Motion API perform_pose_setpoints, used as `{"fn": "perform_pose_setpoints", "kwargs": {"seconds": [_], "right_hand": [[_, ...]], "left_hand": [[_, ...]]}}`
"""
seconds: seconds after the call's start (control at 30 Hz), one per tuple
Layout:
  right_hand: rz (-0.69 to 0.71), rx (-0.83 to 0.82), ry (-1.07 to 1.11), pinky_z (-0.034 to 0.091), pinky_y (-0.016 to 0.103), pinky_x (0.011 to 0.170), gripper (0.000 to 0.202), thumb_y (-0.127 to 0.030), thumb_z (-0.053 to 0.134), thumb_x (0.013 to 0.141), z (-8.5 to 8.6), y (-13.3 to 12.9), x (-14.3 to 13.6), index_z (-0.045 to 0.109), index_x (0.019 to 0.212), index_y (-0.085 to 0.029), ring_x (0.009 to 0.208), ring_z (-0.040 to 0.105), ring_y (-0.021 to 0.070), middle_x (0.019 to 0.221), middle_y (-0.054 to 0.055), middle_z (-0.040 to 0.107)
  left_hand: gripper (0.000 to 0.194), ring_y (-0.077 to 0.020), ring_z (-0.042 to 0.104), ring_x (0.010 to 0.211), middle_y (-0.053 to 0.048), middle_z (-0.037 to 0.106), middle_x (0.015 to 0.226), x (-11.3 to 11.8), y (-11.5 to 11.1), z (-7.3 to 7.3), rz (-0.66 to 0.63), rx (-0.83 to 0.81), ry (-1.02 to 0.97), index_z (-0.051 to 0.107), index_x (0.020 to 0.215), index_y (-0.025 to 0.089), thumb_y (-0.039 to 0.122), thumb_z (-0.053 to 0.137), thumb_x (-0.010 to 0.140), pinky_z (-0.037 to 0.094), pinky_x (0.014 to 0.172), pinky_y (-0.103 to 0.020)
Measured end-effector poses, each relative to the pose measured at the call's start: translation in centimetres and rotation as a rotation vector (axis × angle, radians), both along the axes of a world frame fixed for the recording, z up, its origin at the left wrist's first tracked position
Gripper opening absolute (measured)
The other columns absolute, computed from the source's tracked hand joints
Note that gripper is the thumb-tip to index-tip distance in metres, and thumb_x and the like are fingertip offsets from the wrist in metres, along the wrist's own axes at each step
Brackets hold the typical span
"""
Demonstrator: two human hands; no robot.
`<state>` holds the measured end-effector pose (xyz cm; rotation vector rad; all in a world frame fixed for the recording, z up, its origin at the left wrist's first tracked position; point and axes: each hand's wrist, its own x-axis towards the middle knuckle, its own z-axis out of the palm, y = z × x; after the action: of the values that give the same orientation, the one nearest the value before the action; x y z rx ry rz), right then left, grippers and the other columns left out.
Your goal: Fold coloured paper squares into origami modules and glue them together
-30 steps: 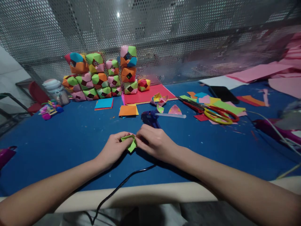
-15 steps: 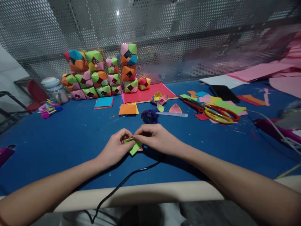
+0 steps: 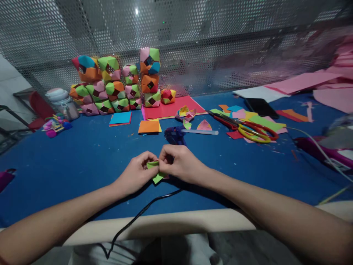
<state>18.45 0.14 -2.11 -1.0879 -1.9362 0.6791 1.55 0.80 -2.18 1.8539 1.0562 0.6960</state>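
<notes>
A small folded green paper [image 3: 158, 178] with a bit of pink showing at its edge is pinched between both hands, just above the blue table. My left hand [image 3: 140, 170] grips its left side with thumb and fingers. On its right upper edge, my right hand [image 3: 179, 163] closes thumb and fingertips, which cover part of the paper. Just beyond my right hand lies a blue glue gun [image 3: 175, 135] with a clear glue stick [image 3: 204, 131] in its back. A folded pink and yellow paper piece [image 3: 186, 113] rests behind it.
Stacked colourful paper balls [image 3: 114, 90] stand at the back left. Orange paper squares [image 3: 149, 126] and blue ones [image 3: 120, 118] lie before them. Scissors [image 3: 253, 133], paper scraps and a black phone [image 3: 261, 108] are to the right. A black cord [image 3: 143, 209] crosses the front edge.
My right hand's fingers have curled in tighter at the paper's upper right edge. My left hand keeps its hold. The whole view has shifted slightly.
</notes>
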Motion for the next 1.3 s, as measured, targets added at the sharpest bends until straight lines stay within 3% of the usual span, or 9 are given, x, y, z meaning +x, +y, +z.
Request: {"fn": "perform_pose_setpoints", "kwargs": {"seconds": [0.07,0.2,0.37,0.53,0.8,1.03,1.17,1.3], "right_hand": [[0.006,0.031,0.013,0.035,0.018,0.051,0.01,-0.008,0.055,0.069,0.1,-0.1,-0.1,0.054,0.062,-0.014,0.054,0.046,0.007,0.058,-0.003,0.052],[-0.023,-0.06,0.053,0.039,0.02,0.054,0.009,-0.023,0.057,0.077,0.3,0.0,0.1,0.06,0.079,-0.014,0.058,0.051,0.0087,0.068,0.0,0.06],[-0.061,-0.06,0.022,0.038,0.02,0.052,0.014,-0.02,0.055,0.079,-0.3,0.6,0.2,0.06,0.067,-0.014,0.055,0.052,0.0086,0.06,-0.001,0.06],[-0.096,0.123,-0.061,0.04,0.021,0.057,0.012,-0.015,0.056,0.08,-0.5,0.8,0.5,0.063,0.07,-0.014,0.061,0.056,0.0106,0.067,0.002,0.064],[-0.004,0.416,-0.178,0.041,0.022,0.058,0.015,-0.018,0.051,0.086,-1.0,0.6,0.8,0.063,0.079,-0.012,0.064,0.054,0.0115,0.072,0.005,0.061],[0.048,0.55,-0.371,0.042,0.024,0.059,0.025,-0.019,0.04,0.091,-1.2,0.3,0.8,0.062,0.082,-0.01,0.067,0.054,0.0136,0.073,0.008,0.058],[0.051,0.487,-0.208,0.043,0.023,0.06,0.014,-0.021,0.048,0.087,-1.0,0.3,0.6,0.06,0.087,-0.012,0.067,0.053,0.0128,0.078,0.007,0.058],[-0.024,0.241,-0.037,0.042,0.022,0.057,0.009,-0.021,0.059,0.079,-0.8,0.4,0.0,0.06,0.084,-0.014,0.062,0.051,0.0101,0.075,0.003,0.057]], "left_hand": [[0.011,-0.0104,0.048,0.066,0.002,0.054,0.072,0.1,0.0,0.2,0.042,-0.016,-0.028,0.056,0.08,0.016,0.026,0.056,0.077,0.038,0.06,-0.021],[0.018,-0.0091,0.046,0.061,0.004,0.052,0.067,0.3,0.1,0.5,0.206,-0.048,-0.128,0.055,0.077,0.016,0.033,0.06,0.075,0.036,0.055,-0.02],[0.018,-0.0093,0.049,0.06,0.003,0.054,0.067,0.5,0.1,0.6,0.242,-0.132,-0.21,0.056,0.078,0.016,0.031,0.062,0.072,0.038,0.055,-0.02],[0.017,-0.0114,0.054,0.068,0.0,0.061,0.078,0.4,0.3,0.4,0.23,-0.115,-0.211,0.06,0.084,0.015,0.025,0.06,0.071,0.042,0.063,-0.022],[0.008,-0.0084,0.047,0.058,0.004,0.053,0.064,0.3,0.6,-0.1,0.222,-0.073,-0.129,0.058,0.076,0.016,0.022,0.059,0.071,0.037,0.054,-0.019],[0.006,-0.0082,0.045,0.055,0.005,0.051,0.056,0.2,0.4,0.2,0.178,-0.087,-0.069,0.056,0.072,0.015,0.021,0.058,0.073,0.035,0.053,-0.019],[0.011,-0.0077,0.045,0.054,0.005,0.051,0.056,0.5,0.3,0.4,0.229,-0.125,-0.158,0.054,0.069,0.015,0.023,0.062,0.071,0.034,0.051,-0.019],[0.011,-0.0078,0.047,0.054,0.005,0.054,0.057,0.5,0.4,0.2,0.288,-0.126,-0.237,0.054,0.069,0.015,0.022,0.062,0.071,0.035,0.051,-0.019]]}}
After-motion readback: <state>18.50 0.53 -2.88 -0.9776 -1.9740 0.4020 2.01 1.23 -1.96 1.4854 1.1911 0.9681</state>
